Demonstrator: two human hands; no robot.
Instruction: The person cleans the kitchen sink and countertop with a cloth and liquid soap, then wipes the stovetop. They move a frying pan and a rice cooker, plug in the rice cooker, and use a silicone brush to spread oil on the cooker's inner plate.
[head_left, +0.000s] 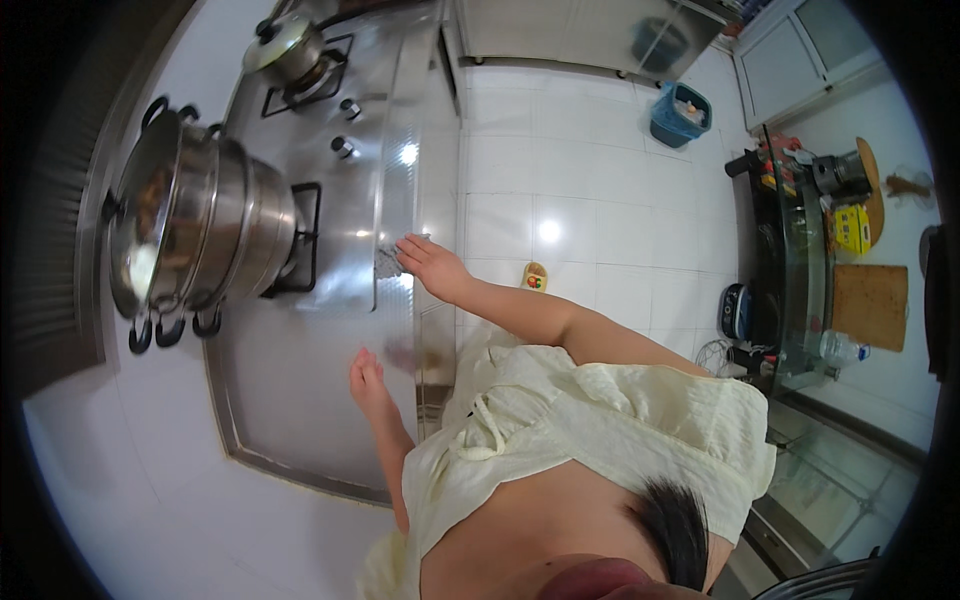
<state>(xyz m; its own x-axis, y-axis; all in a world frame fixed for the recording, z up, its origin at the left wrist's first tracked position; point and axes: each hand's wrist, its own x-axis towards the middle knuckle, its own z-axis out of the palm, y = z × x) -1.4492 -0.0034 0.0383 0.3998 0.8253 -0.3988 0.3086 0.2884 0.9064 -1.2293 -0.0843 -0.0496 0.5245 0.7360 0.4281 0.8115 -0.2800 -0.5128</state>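
My right hand (433, 264) lies flat over a grey cloth (389, 262), pressing it on the front edge of the stainless-steel gas stove (360, 225). Part of the cloth is hidden beneath the fingers. Bare and loosely extended, my left hand (366, 375) is over the steel countertop (300, 405), near its front edge. It holds nothing, and whether it touches the steel cannot be told. Two stove knobs (343, 147) lie beyond the cloth, farther up the stove.
A tall stacked steamer pot (225, 217) with a glass lid stands on the near burner, its black handles sticking out. A smaller lidded pot (286, 56) sits on the far burner. On the tiled floor are a blue bin (667, 131) and a yellow slipper (535, 277).
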